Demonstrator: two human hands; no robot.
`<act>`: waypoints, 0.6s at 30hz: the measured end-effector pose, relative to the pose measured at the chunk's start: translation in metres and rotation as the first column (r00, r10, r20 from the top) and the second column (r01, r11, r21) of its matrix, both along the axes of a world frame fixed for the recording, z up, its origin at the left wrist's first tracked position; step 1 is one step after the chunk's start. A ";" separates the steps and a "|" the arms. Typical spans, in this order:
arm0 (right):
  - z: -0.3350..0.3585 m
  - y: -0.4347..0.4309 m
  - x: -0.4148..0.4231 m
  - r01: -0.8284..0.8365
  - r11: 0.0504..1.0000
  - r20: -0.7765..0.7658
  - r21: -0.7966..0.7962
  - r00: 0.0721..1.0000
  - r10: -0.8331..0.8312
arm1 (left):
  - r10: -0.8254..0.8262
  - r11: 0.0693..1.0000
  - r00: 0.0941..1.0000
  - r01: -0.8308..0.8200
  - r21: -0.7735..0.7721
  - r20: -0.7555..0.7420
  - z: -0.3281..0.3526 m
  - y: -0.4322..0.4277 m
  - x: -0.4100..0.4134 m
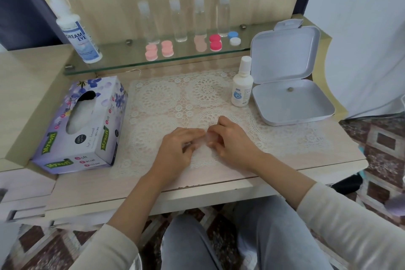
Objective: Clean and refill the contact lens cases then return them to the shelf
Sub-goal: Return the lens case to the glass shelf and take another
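Left hand, right hand pinch pale lens case over lace mat.

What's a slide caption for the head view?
Left hand and right hand pinch a pale translucent lens case over the lace mat, five capped cases on the glass shelf behind.

Glass shelf bears lens cases, bottles; desk bears lace mat

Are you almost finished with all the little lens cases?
I can't tell what's done: five cases sit on the glass shelf, cleaned or not I can't see. In hand: the left hand and right hand pinch one small pale case over the lace mat. Left: the small bottle stands capped, so refilling and shelving this case seem ahead.
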State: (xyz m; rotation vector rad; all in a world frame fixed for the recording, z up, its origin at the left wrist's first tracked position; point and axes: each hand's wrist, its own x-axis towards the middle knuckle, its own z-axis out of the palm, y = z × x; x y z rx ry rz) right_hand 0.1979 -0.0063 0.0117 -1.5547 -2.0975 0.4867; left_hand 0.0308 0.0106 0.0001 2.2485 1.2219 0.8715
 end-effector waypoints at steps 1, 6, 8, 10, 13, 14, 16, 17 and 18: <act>0.000 0.000 0.000 -0.001 1.000 0.000 0.002 1.000 0.001 | 0.028 1.000 1.000 -0.028 0.012 0.001 0.000 0.001 0.001; 0.001 0.000 0.001 0.000 1.000 0.014 0.010 1.000 0.000 | 0.092 0.994 0.996 -0.090 -0.062 0.023 0.004 0.007 0.005; 0.000 0.000 0.001 0.000 1.000 0.017 0.012 1.000 0.000 | 0.016 0.997 0.998 -0.010 -0.080 0.067 0.007 0.006 0.002; 0.000 0.000 0.001 -0.001 1.000 0.018 0.007 1.000 0.001 | -0.026 0.996 0.998 0.031 -0.079 0.066 0.009 0.006 -0.001; 0.001 0.001 0.001 0.004 1.000 0.020 0.004 1.000 -0.004 | 0.002 0.999 0.998 0.000 -0.035 0.064 0.006 0.008 -0.001; 0.001 0.001 0.000 0.005 1.000 0.021 0.002 1.000 -0.005 | 0.018 0.999 0.996 -0.015 -0.033 0.089 0.005 0.009 0.000; 0.002 0.001 0.000 0.006 1.000 0.025 -0.001 1.000 -0.006 | 0.043 0.997 0.987 -0.033 -0.068 0.152 0.007 0.009 -0.001; 0.002 0.001 0.001 0.006 1.000 0.026 -0.001 1.000 -0.005 | 0.032 0.996 0.986 -0.018 -0.087 0.166 0.008 0.009 -0.002; 0.002 0.001 0.001 0.003 1.000 0.028 -0.003 1.000 -0.003 | 0.001 0.995 0.987 0.015 -0.102 0.158 0.010 0.009 -0.003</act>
